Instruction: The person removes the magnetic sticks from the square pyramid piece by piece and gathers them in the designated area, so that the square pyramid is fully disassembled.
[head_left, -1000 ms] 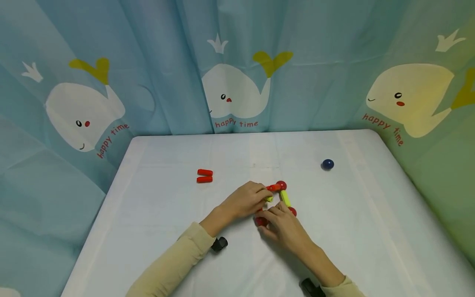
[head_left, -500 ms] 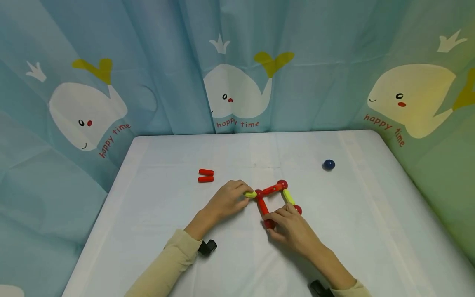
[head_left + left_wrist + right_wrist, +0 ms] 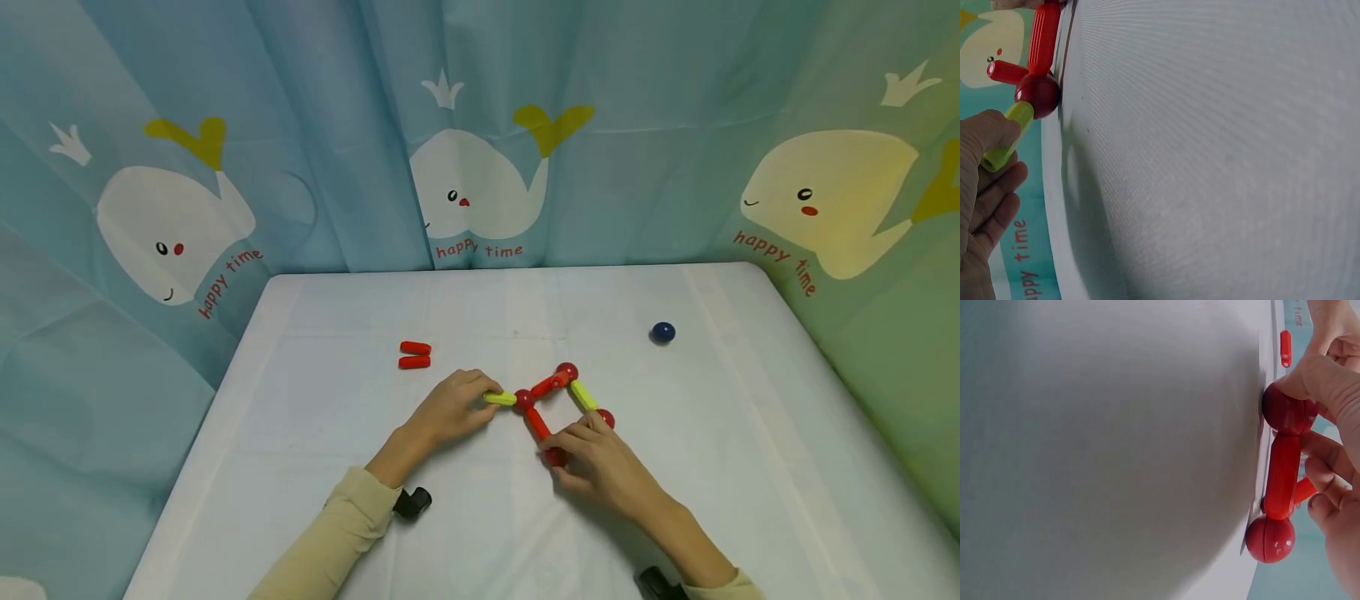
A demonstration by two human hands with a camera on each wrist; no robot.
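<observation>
A four-sided frame of red balls joined by rods lies on the white table, with two sides red and one yellow-green. My left hand pinches a yellow-green rod between thumb and fingers. That rod's far end meets the frame's left red ball, from which two red rods also branch. My right hand grips the near red ball, its thumb pressed on it. A red rod runs from there to the left ball. Right-hand fingers partly cover the near-right side, by the right red ball.
Two loose red rods lie side by side at the table's left. A dark blue ball sits at the back right. Behind the table hangs a whale-print curtain.
My left hand has moved left from over the frame, bringing the yellow-green rod against the left ball. My right hand has shifted right and slightly nearer with the near ball, turning the frame a little.
</observation>
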